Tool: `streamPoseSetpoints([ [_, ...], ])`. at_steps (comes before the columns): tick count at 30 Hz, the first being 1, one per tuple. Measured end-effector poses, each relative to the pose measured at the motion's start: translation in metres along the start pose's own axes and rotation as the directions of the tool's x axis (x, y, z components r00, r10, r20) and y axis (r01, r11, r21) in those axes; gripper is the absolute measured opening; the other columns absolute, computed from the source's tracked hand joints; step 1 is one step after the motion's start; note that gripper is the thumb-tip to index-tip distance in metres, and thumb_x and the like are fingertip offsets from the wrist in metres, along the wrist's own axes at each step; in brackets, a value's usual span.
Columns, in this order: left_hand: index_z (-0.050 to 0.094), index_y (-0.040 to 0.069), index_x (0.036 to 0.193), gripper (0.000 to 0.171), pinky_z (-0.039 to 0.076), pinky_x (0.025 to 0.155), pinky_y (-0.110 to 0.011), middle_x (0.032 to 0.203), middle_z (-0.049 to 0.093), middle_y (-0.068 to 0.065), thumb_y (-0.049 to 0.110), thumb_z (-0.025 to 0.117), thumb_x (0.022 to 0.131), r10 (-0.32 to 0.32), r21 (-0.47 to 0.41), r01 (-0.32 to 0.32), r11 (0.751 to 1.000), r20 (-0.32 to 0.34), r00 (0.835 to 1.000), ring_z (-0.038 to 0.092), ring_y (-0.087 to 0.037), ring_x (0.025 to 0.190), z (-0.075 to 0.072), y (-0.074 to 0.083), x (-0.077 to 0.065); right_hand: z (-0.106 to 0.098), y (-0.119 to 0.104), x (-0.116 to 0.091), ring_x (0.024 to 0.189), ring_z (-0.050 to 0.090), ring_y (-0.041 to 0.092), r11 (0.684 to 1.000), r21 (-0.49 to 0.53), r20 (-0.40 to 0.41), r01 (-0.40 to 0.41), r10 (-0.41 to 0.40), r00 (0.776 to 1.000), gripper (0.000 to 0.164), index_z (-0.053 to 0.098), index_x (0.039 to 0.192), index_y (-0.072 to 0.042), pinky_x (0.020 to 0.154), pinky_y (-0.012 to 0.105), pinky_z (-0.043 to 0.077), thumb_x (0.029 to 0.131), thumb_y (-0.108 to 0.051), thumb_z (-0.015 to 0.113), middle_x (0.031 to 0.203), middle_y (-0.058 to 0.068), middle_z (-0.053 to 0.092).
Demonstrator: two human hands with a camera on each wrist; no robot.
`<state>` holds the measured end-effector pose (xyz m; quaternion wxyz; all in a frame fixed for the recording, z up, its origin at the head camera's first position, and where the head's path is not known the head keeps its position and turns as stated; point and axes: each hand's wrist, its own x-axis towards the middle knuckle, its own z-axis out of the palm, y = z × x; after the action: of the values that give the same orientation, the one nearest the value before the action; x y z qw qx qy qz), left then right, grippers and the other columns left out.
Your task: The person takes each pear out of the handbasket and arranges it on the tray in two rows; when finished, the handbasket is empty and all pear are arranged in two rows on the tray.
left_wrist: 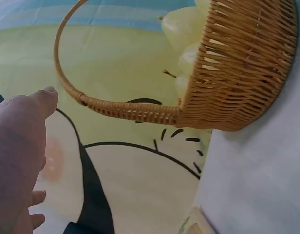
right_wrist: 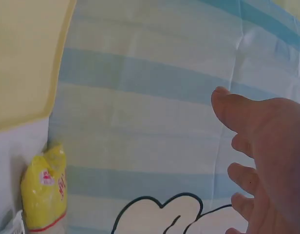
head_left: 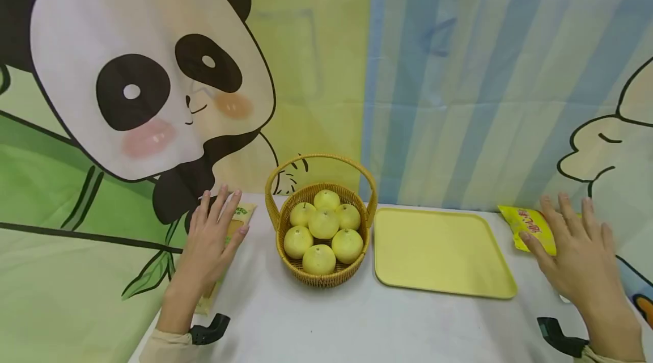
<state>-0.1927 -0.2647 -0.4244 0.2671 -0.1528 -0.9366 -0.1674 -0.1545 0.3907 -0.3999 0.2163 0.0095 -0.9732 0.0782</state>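
My left hand (head_left: 208,244), fingers spread and holding nothing, is held over a flat packet (head_left: 238,226) at the table's left side and hides much of it. To its right stands a wicker basket (head_left: 330,279) with a tall handle, full of several pale yellow-green pears (head_left: 323,223). A yellow rectangular tray (head_left: 442,252) lies right of the basket. On the far right my right hand (head_left: 581,252), also spread and holding nothing, partly covers a yellow snack bag (head_left: 530,227). That bag (right_wrist: 45,190) shows apart from the hand in the right wrist view.
A white cloth (head_left: 326,323) covers the table. Behind it hangs a printed backdrop (head_left: 316,68) with a panda and blue stripes. Something white and clear (right_wrist: 12,225), perhaps a wrapper, lies beside the yellow bag. Black wrist mounts (head_left: 210,330) show at both cuffs.
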Motion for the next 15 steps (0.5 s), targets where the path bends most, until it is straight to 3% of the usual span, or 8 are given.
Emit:
streamPoseSetpoints([
  [6,0.025,0.024,0.171,0.073,0.020,0.120,-0.077,0.176,0.022,-0.016,0.042,0.058,0.107,0.002,-0.032,0.000,0.999,0.068,0.998,0.009,-0.046,0.164,0.018,-0.004,0.004,0.019,-0.031,0.005,0.161,0.002,0.054,0.977,0.126,-0.033,0.171,-0.168,0.985,0.081,0.020,0.171,-0.013,0.125,0.074,0.001,0.107,-0.041,0.061,0.175,0.027,0.013],
  [11,0.016,0.021,0.172,0.077,0.016,0.124,-0.072,0.178,0.018,-0.013,0.043,0.054,0.109,-0.039,-0.110,0.053,0.993,0.128,0.991,0.009,-0.045,0.164,0.034,-0.011,0.007,0.034,-0.083,0.016,0.156,0.024,0.056,0.922,0.243,-0.009,0.300,-0.307,0.952,0.078,0.031,0.168,-0.011,0.121,0.075,0.020,0.104,-0.036,0.068,0.170,0.028,0.030],
  [13,0.013,0.019,0.172,0.078,0.016,0.126,-0.069,0.178,0.016,-0.012,0.044,0.053,0.110,-0.075,-0.206,0.109,0.972,0.164,0.984,0.013,-0.043,0.164,0.042,-0.013,0.011,0.038,-0.111,0.020,0.153,0.032,0.054,0.888,0.323,0.033,0.327,-0.355,0.934,0.074,0.035,0.166,-0.012,0.117,0.075,0.029,0.104,-0.036,0.068,0.168,0.026,0.036],
  [15,0.010,0.018,0.172,0.078,0.017,0.128,-0.066,0.179,0.016,-0.012,0.044,0.051,0.111,-0.119,-0.335,0.185,0.924,0.207,0.971,0.016,-0.041,0.164,0.053,-0.013,0.015,0.045,-0.140,0.022,0.151,0.039,0.050,0.838,0.429,0.074,0.338,-0.405,0.911,0.070,0.038,0.166,-0.014,0.114,0.072,0.035,0.105,-0.035,0.067,0.166,0.021,0.042],
])
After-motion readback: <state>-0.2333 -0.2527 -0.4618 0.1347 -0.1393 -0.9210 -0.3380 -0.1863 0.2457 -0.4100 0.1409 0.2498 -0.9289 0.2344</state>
